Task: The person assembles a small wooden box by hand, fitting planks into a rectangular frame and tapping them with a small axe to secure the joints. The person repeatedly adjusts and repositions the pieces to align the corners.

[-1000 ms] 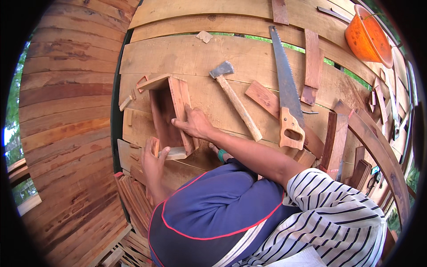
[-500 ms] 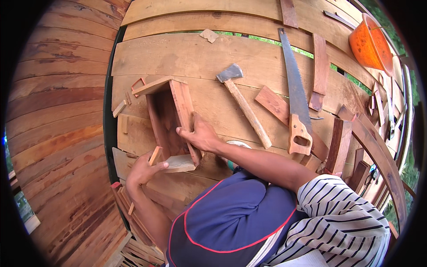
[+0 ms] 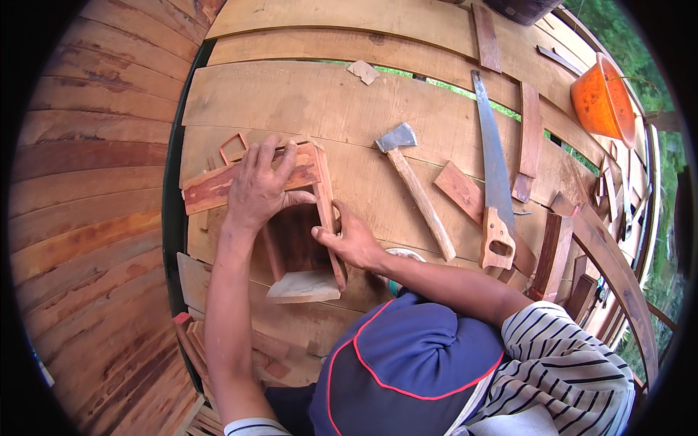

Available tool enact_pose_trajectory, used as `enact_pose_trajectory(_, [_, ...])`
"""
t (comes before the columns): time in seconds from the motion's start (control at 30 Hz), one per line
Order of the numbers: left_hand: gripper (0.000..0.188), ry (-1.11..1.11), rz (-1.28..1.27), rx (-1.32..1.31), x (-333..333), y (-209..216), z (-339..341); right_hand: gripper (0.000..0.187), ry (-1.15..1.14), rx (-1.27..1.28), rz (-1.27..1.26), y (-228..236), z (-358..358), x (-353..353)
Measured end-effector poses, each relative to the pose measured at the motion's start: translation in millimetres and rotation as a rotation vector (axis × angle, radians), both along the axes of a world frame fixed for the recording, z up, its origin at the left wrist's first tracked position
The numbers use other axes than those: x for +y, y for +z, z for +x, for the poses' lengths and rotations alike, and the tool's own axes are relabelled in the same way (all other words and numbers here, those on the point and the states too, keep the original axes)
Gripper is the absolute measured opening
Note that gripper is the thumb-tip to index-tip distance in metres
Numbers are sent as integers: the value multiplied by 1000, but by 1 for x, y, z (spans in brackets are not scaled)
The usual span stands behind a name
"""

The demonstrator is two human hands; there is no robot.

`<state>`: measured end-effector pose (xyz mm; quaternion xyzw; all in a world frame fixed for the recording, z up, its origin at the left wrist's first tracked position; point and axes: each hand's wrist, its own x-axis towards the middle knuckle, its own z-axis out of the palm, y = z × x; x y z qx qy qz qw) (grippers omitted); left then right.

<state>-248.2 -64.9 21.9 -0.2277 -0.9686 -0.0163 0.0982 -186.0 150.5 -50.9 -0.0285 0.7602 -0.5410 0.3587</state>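
Note:
A small wooden box with an open front lies tilted before me, its inside dark. My left hand reaches over its far end, with fingers across a reddish board there and the thumb curled underneath. That board juts out leftward past the box. On the box's right side panel my right hand is closed, thumb on the near edge, other fingers partly hidden behind. A pale board forms the near end. Just right of the box lies an axe with a wooden handle.
A handsaw lies across a reddish plank to the right. Beyond it are an orange bucket, a block and a long curved board. A plank wall stands at the left. Gaps run between the floorboards.
My left hand has moved from the box's near left corner to the board at its far end. That board has turned, showing its reddish face. My right hand still holds the side panel.

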Motion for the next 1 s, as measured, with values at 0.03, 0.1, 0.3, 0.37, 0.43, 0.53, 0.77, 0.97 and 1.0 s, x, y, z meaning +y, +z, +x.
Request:
enact_pose_trajectory(0.03, [95, 6, -12, 19, -2, -3, 0, 100, 0, 0, -3, 0, 0, 0])
enact_pose_trajectory(0.1, [90, 14, -34, 47, 0, -9, 4, 99, 15, -18, 30, 6, -2, 1])
enact_pose_trajectory(0.3, [85, 38, -58, 178, 1, -19, 4, 102, 18, -72, 12, 8, -4, 3])
enact_pose_trajectory(0.37, [86, 28, -56, 174, 0, -17, 2, 104, 25, -93, 0, 11, -5, 3])
enact_pose_trajectory(0.43, [88, 21, -50, 159, 0, -16, 3, 105, 26, -90, 1, 11, -4, 3])
enact_pose_trajectory(0.53, [89, 11, -43, 131, -3, -17, 4, 105, 19, -85, -14, 9, -3, 1])
enact_pose_trajectory(0.77, [90, -13, -79, 158, -3, -23, 1, 106, 2, -76, -11, 6, -1, -2])
enact_pose_trajectory(0.97, [89, -29, -100, 134, -3, -17, -1, 107, 14, -74, 1, 4, -2, -2])
enact_pose_trajectory(1.0, [89, -36, -98, 128, -2, -15, -2, 107, 9, -62, 2, 4, -1, -2])
